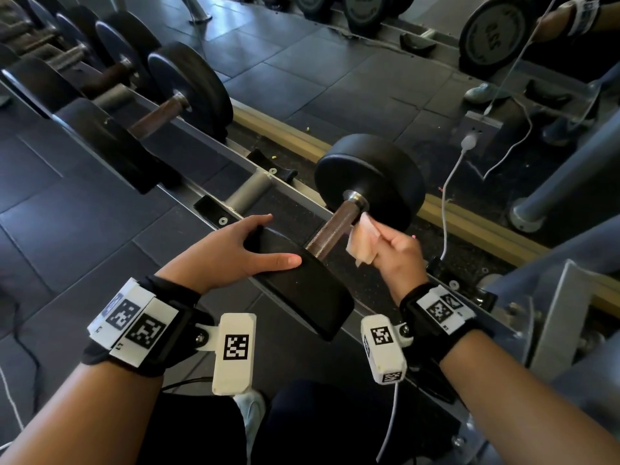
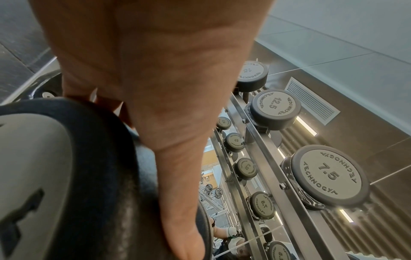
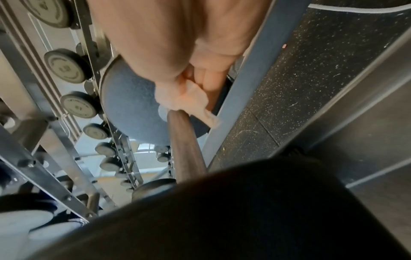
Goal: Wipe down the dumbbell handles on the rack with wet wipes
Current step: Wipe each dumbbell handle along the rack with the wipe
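- Head view: the left hand [image 1: 235, 250] rests on the near head of the dumbbell [image 1: 339, 226], fingers straight and spread over its rim, thumb along the top. The right hand [image 1: 397, 253] pinches a crumpled wipe [image 1: 362, 239] against the far end of the handle [image 1: 335, 226], just beside the far head. The dumbbell lies on the rack [image 1: 214, 169], between the two hands; more dumbbells sit beyond the left hand.
- Left wrist view: palm and thumb of the left hand [image 2: 169, 112] lie flat on the dark head [image 2: 106, 158]; fingers extended, gripping nothing.
- Right wrist view: the right hand [image 3: 177, 58] has its fingers curled round the wipe [image 3: 189, 100], which touches the handle [image 3: 184, 149] at its far end.
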